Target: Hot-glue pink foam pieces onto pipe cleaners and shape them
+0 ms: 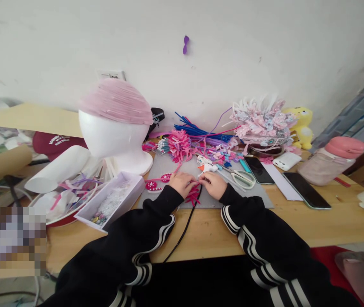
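**Two hands working a pink fringed trim on a grey mat**

Head view. The left hand (pixel 183 182) and right hand (pixel 213 184) meet at the near edge of a grey felt work mat (pixel 258 197) lying on a pale wooden tabletop (pixel 335 226). Both hands close their fingertips on a small piece of deep pink fringed trim (pixel 193 196), which lies on the mat between and just below them; the left pinches its upper left end, the right its upper right end. A thin black cord (pixel 182 232) runs from between the hands toward the table's near edge. Both forearms wear black sleeves with white stripes (pixel 233 219).

Just left of the left hand lies a pink oval ornament set with white beads (pixel 151 185). Beyond it stands a white foam mannequin head (pixel 111 138) wearing a pink pleated cap (pixel 116 101). A shallow lilac cardboard box of beads (pixel 111 202) sits near the left sleeve. Behind the hands lie a heap of pink and blue pipe cleaners (pixel 195 136) and white-handled scissors (pixel 242 178); two dark smartphones (pixel 306 190) rest to the right.
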The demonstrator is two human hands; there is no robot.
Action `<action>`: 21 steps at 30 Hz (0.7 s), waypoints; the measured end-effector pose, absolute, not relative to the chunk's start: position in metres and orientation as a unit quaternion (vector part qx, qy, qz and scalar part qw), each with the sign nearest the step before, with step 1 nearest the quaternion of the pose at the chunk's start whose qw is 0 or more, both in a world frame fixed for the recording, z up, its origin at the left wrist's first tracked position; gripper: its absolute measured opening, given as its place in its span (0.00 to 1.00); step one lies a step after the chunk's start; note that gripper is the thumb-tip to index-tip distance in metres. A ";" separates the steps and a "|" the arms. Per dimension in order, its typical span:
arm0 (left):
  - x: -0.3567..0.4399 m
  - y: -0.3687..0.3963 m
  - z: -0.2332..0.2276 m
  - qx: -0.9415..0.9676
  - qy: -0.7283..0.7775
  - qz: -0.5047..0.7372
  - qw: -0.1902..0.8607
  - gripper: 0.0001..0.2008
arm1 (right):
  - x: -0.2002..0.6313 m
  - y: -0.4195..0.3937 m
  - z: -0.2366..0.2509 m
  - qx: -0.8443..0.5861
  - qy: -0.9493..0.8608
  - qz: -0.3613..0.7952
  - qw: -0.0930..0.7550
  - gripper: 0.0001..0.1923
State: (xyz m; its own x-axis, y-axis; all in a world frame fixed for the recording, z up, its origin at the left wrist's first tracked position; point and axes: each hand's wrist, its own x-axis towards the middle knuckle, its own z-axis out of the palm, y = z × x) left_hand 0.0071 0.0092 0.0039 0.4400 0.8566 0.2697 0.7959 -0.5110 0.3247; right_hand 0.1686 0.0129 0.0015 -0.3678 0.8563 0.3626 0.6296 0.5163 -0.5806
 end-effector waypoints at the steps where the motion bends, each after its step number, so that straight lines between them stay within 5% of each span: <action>1: 0.006 0.011 0.005 0.840 0.490 0.212 0.093 0.10 | 0.168 0.012 0.002 -0.458 -0.796 0.199 0.341 0.03; 6: 0.005 0.013 0.008 0.819 0.497 0.245 0.148 0.06 | 0.166 0.009 0.002 -0.443 -0.752 0.285 0.396 0.05; 21: 0.004 0.011 0.007 0.800 0.515 0.285 0.113 0.07 | 0.165 0.010 -0.002 -0.439 -0.735 0.286 0.430 0.07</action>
